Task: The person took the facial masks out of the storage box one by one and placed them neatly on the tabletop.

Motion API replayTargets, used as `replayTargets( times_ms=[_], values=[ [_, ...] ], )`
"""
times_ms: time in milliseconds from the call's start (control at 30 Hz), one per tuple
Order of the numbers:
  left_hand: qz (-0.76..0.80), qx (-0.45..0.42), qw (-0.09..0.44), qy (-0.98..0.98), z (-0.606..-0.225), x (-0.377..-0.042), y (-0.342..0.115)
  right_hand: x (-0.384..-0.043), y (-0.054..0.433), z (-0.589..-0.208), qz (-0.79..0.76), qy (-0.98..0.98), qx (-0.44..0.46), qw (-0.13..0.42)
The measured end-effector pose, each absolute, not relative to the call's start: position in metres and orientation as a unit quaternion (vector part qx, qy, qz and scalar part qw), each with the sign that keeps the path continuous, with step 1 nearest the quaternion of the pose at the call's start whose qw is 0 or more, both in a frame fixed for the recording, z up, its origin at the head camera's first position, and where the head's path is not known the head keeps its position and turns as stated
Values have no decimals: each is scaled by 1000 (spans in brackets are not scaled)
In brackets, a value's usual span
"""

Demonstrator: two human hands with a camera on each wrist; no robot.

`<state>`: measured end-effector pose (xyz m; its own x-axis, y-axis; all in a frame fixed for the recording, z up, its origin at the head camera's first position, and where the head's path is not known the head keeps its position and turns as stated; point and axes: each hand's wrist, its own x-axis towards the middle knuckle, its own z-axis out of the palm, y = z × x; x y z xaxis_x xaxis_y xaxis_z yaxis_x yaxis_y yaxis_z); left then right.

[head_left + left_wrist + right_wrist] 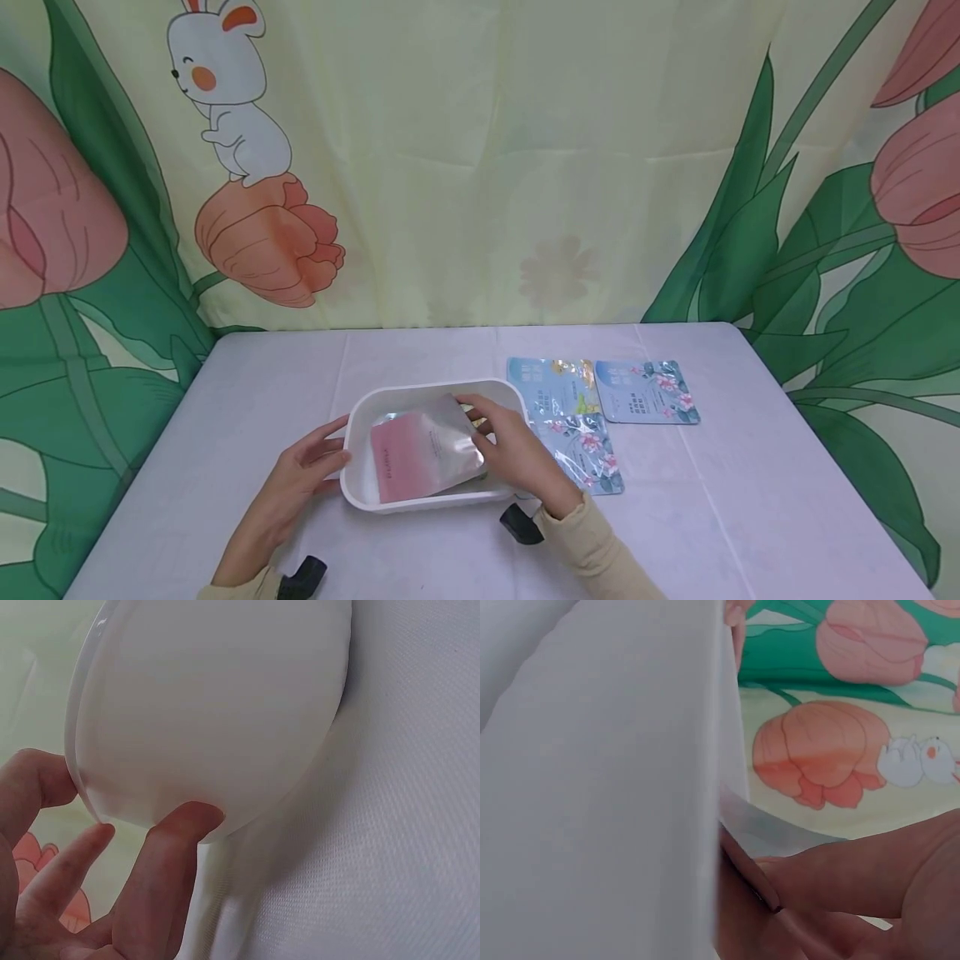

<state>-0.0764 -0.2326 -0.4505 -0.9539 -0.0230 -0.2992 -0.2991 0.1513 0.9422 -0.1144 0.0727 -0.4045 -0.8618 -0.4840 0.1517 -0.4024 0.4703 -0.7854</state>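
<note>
A white plastic tray (pixel 420 503) stands on the table with a pink-and-silver face mask packet (pixel 412 458) inside. My left hand (pixel 306 467) holds the tray's left end; in the left wrist view, the thumb and fingers of that hand (pixel 142 877) meet the tray's white wall (pixel 217 697) and rim. Reaching over the tray's right side, my right hand (pixel 517 446) pinches the right part of the packet. The right wrist view shows the packet's edge between the thumb and fingers, partly hidden behind the tray wall (pixel 607 787). Something else lies under the packet, mostly covered.
Right of the tray lie blue face mask packets: one with yellow flowers (pixel 551 383), one with pink flowers (pixel 648 392) beside it, and another (pixel 588 454) nearer, partly behind my right arm. A white cloth covers the table (pixel 750 500). A printed curtain (pixel 465 167) hangs behind.
</note>
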Motion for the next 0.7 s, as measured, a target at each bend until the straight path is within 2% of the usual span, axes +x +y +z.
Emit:
replayTargets(
  times_ms=[200,700],
  values=[
    [647,-108,105,748,-449,-76,-232,-114,83,-398,-469,842,-266,32],
    [646,-106,109,748,-452,-76,-234,-111,113,-381,-491,844,-209,44]
  ],
)
